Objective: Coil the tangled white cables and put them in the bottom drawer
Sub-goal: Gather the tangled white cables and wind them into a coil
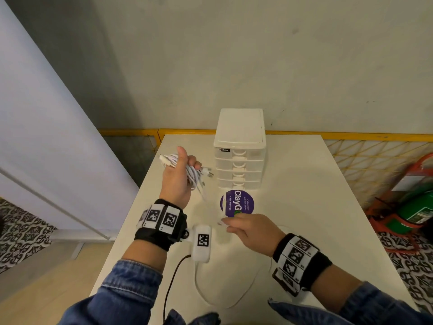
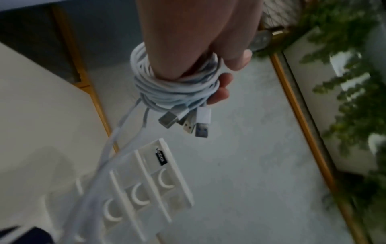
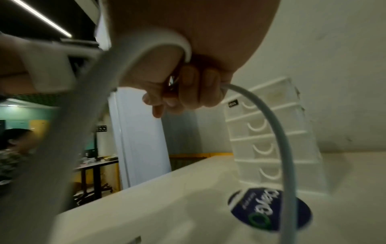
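Observation:
My left hand (image 1: pixel 180 174) is raised over the table's left side with a bundle of white cables (image 1: pixel 193 175) wound round its fingers. In the left wrist view the coil (image 2: pixel 177 82) wraps the fingers and several USB plugs (image 2: pixel 188 120) hang from it. A loose strand runs down toward my right hand (image 1: pixel 243 227), which pinches the white cable (image 3: pixel 277 132) low over the table near the purple sticker. The white drawer unit (image 1: pixel 240 148) stands at the table's back, all drawers closed.
A round purple sticker (image 1: pixel 237 204) lies on the white table (image 1: pixel 304 184) in front of the drawers. A slack cable loop (image 1: pixel 225 299) lies near the front edge. A yellow railing (image 1: pixel 351 137) runs behind the table; green and orange items (image 1: pixel 419 207) sit on the floor at right.

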`<state>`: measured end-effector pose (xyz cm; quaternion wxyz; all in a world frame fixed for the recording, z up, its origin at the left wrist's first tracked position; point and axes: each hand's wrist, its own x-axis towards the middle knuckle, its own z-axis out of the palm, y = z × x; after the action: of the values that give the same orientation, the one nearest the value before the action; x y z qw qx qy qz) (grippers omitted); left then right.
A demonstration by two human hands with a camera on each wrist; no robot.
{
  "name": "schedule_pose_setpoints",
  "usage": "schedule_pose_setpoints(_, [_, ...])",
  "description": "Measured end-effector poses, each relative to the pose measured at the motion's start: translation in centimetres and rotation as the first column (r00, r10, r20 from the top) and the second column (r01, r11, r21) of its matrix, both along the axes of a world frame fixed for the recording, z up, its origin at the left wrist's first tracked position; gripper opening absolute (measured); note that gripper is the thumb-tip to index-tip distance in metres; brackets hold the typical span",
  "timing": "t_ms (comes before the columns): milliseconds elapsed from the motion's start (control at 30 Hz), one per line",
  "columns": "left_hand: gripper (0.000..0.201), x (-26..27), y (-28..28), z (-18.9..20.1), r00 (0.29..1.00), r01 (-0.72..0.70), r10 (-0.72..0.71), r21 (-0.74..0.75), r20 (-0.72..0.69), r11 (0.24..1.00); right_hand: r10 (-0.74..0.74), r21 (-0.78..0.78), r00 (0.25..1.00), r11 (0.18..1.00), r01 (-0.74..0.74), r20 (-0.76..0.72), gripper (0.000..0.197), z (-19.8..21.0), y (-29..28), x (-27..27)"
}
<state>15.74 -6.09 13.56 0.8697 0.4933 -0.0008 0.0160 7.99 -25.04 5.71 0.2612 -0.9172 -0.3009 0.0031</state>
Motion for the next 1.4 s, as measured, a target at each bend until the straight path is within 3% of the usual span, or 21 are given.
schedule_pose_setpoints(100, [0.033,-0.6,-0.6,-1.2,0.997,-0.010,-0.017,0.356,0.073,0.934,0.086,0.021,0.992,0.996,-0.088,0.094,0.041,2.2,1.1,-0.1])
schedule_pose_setpoints(200, [0.036,-1.3,-1.4,-2.1,0.992,0.022,-0.095,0.638,0.081,0.769,0.112,0.082,0.987,0.989,-0.122,0.120,0.035,4.3,1.7,0.1])
schedule_pose_setpoints(333, [0.045,-2.6,-2.4,-2.4,0.958,0.241,-0.280,0.684,-0.056,0.688,0.046,0.139,0.985,0.988,-0.070,0.164,0.025,7.3,1.3,0.9])
schedule_pose_setpoints(433, [0.073,-3.5,-3.1,-2.2,0.898,0.407,-0.401,0.695,-0.184,0.593,-0.123,0.241,0.986,0.966,0.093,0.111,0.009,9.0,0.3,2.0])
schedule_pose_setpoints(500, [0.079,-3.7,-3.6,-2.3,0.811,0.573,-0.537,0.500,-0.231,0.650,-0.211,0.287,0.973,0.941,0.177,0.094,0.008,9.0,-0.7,3.1])
schedule_pose_setpoints(567, [0.076,-3.8,-3.8,-2.0,0.720,0.692,-0.654,0.315,-0.234,0.649,-0.239,0.329,0.968,0.923,0.202,0.076,0.008,8.4,-1.8,4.4])
schedule_pose_setpoints(700, [0.053,-4.2,-4.1,-1.7,0.676,0.732,-0.718,0.260,-0.165,0.630,-0.271,0.471,0.961,0.841,0.266,-0.059,0.017,6.5,-3.7,6.4])
schedule_pose_setpoints(800, [0.034,-4.2,-4.6,-1.2,0.709,0.704,-0.693,0.185,-0.130,0.686,-0.235,0.510,0.959,0.813,0.282,-0.155,0.023,4.6,-3.5,6.2])
schedule_pose_setpoints(900, [0.031,-3.8,-4.9,-0.5,0.752,0.659,-0.649,0.103,-0.114,0.745,-0.256,0.494,0.939,0.800,0.340,-0.230,0.025,2.5,-2.5,5.0])
schedule_pose_setpoints(967, [0.032,-3.5,-4.9,0.1,0.779,0.626,-0.622,0.038,-0.078,0.779,-0.303,0.360,0.917,0.851,0.383,-0.259,0.023,0.9,-1.9,4.2])
schedule_pose_setpoints(1100, [0.034,-2.6,-4.3,1.1,0.857,0.514,-0.515,-0.101,0.017,0.852,-0.313,0.161,0.898,0.914,0.373,-0.309,0.047,-2.3,-0.9,2.5])
schedule_pose_setpoints(1267, [0.039,-0.8,-3.1,0.7,0.965,0.260,-0.262,-0.119,0.006,0.958,-0.253,0.121,0.920,0.946,0.300,-0.299,0.043,-3.1,-0.6,1.6])
schedule_pose_setpoints(1400, [0.037,-0.1,-2.2,-0.1,0.999,0.015,-0.014,0.011,-0.046,1.000,-0.178,0.118,0.953,0.970,0.211,-0.245,0.040,-2.2,0.0,0.9])
